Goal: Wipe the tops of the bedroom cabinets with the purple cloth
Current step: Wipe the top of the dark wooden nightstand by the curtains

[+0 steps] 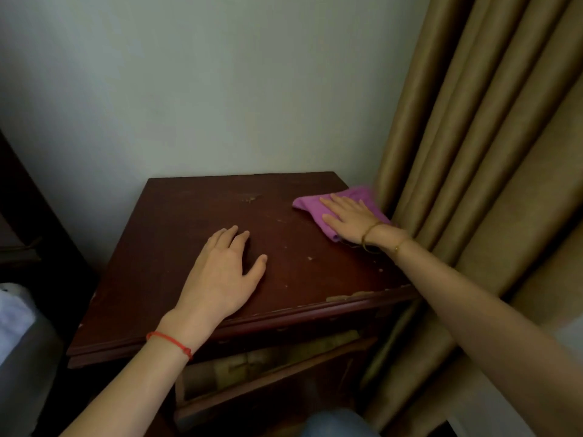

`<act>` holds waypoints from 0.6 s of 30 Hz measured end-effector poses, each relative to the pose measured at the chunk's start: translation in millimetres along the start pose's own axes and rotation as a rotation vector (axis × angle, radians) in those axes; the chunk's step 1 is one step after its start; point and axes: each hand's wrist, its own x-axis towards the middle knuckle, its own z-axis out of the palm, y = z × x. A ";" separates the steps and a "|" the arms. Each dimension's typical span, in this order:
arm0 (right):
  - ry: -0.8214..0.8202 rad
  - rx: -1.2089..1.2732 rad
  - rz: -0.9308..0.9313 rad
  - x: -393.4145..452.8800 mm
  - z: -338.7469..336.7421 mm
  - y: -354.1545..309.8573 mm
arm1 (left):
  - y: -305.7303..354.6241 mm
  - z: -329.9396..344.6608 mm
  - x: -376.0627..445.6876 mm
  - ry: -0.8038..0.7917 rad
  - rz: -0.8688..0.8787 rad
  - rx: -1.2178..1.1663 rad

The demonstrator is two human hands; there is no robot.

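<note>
Two bare hands on one dark wooden bedside cabinet (195, 216), centre of frame. Nearest, lower centre: a drawer (268, 373) standing ajar beneath the chipped front edge. Left hand (220, 272), centre: palm down on the bare top, fingers loosely together, thumb splayed, gripping nothing; red string at the wrist. It reads as a brace. Pale specks and worn patches on the top between the two hands. Right hand (350, 220), right of centre: flat on the purple cloth (310, 205), fingers spread and pressing it down, bangles at the wrist. Cloth sits at the top's far right corner, just beside the tan curtain (473, 152); its far edge is blurred. Handling, judged: light, soft, limp, bunches readily; best driven by a flat spread palm over its middle, not pinched at an edge. Farthest: plain pale wall (189, 89), upper left.
</note>
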 end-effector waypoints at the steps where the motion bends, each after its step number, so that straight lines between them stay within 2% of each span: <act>1: 0.002 -0.001 -0.047 3.3 1.5 -12.6 | 0.0 0.1 0.1 0.008 0.001 0.002; 4: 0.022 0.018 -0.250 -13.2 9.0 -41.9 | 0.0 1.3 0.3 0.030 0.008 0.011; 6: 0.018 0.043 -0.310 -20.9 10.5 -36.0 | 0.5 1.6 0.1 0.033 0.006 0.010; 9: 0.007 0.036 -0.199 -2.0 3.3 -5.4 | 1.1 1.5 -0.6 0.030 0.004 0.014; 13: 0.002 0.014 0.006 65.1 -3.6 23.8 | 1.8 1.8 -0.6 0.028 0.001 0.008; 18: 0.001 0.022 0.009 131.5 -9.7 -15.3 | 0.7 3.3 1.3 0.041 -0.003 -0.010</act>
